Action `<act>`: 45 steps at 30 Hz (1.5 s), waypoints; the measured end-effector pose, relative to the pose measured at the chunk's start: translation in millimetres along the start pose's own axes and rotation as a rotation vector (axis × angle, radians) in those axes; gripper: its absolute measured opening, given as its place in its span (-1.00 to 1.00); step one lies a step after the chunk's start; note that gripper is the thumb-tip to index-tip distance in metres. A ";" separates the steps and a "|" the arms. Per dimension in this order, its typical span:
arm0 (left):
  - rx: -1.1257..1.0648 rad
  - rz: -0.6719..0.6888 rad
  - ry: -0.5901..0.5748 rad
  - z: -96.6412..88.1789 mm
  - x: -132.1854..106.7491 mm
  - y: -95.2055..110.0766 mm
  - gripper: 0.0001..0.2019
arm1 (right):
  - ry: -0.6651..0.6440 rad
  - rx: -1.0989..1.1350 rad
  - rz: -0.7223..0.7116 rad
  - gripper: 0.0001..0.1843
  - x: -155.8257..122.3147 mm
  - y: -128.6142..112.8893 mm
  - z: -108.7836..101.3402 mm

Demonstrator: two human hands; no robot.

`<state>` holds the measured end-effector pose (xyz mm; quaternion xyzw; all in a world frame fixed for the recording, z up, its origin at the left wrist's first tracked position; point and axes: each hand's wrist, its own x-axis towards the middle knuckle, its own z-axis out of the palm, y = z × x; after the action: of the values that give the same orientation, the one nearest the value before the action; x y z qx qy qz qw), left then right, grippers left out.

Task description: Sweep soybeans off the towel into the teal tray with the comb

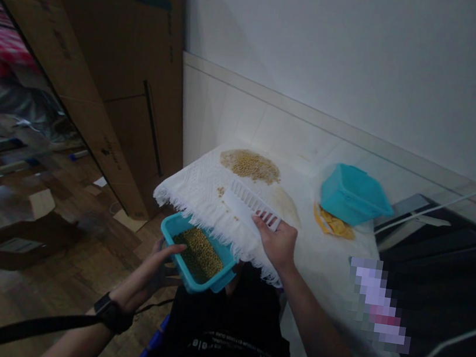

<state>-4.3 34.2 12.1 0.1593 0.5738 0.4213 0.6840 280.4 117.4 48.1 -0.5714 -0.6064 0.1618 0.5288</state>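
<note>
My left hand (152, 276) grips the near side of a teal plastic basket (196, 258) partly filled with yellowish beans, held just under the fringed front edge of a white cloth (201, 188). My right hand (278, 242) is closed on one end of a white slotted plastic scraper (249, 202) that lies flat on the cloth. A pile of the same beans (250, 165) sits at the far side of the cloth. A few stray beans lie between the pile and the scraper.
A second teal basket (353, 193) sits tipped on the cloth at the right, over something yellow (334, 223). Tall cardboard boxes (117, 61) stand to the left. A wooden floor (55, 247) lies below. Cables and a dark surface (436, 277) are at the right.
</note>
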 end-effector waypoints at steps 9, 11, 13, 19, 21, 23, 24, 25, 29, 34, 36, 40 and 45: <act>-0.004 0.010 -0.019 -3.6 1.1 -1.3 -0.16 | -0.073 0.079 0.010 -0.70 -3.6 -1.9 -3.3; -0.008 0.006 -0.015 -4.6 2.9 -2.2 -0.12 | -0.066 0.093 0.018 -0.67 -2.6 -1.6 -2.2; -0.008 0.003 -0.022 -5.3 4.1 -2.7 -0.12 | -0.068 0.101 0.029 -0.64 -0.8 -2.1 -0.9; -0.004 0.005 -0.033 -5.7 4.8 -2.3 -0.16 | -0.044 0.103 0.028 -0.62 3.4 -3.0 -10.8; -0.005 0.009 -0.037 -5.7 4.7 -1.9 -0.17 | -0.016 0.080 0.024 -0.63 0.1 0.4 -21.8; -0.003 0.017 -0.039 -5.7 4.2 -1.3 -0.17 | 0.014 0.047 0.029 -0.65 -7.3 5.6 -34.6; -0.002 0.018 -0.038 -5.6 3.7 -1.0 -0.16 | 0.033 0.027 0.030 -0.66 -12.4 8.3 -40.7; -0.001 0.018 -0.034 -5.4 3.0 -0.7 -0.16 | 0.054 0.009 0.029 -0.66 -18.1 10.5 -46.2; 0.004 0.048 -0.057 -4.1 -0.9 1.1 -0.24 | 0.064 -0.052 0.016 -0.69 -39.9 11.8 -57.8; 0.003 0.049 -0.072 -3.4 -2.4 2.2 -0.22 | 0.085 -0.074 -0.024 -0.63 -52.0 5.1 -52.3; 0.001 0.040 -0.055 -3.6 -1.7 2.0 -0.18 | 0.093 -0.087 -0.040 -0.62 -52.7 4.4 -49.0; 0.004 0.047 -0.054 -3.4 -0.5 1.9 -0.21 | 0.073 -0.085 -0.037 -0.63 -51.4 3.8 -43.8; 0.014 0.039 -0.043 -3.0 0.5 1.3 -0.22 | 0.076 -0.046 -0.061 -0.67 -52.8 -0.6 -31.0</act>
<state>-7.5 34.6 11.9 0.1842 0.5588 0.4271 0.6866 294.5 58.9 36.5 -0.5704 -0.6066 0.1100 0.5428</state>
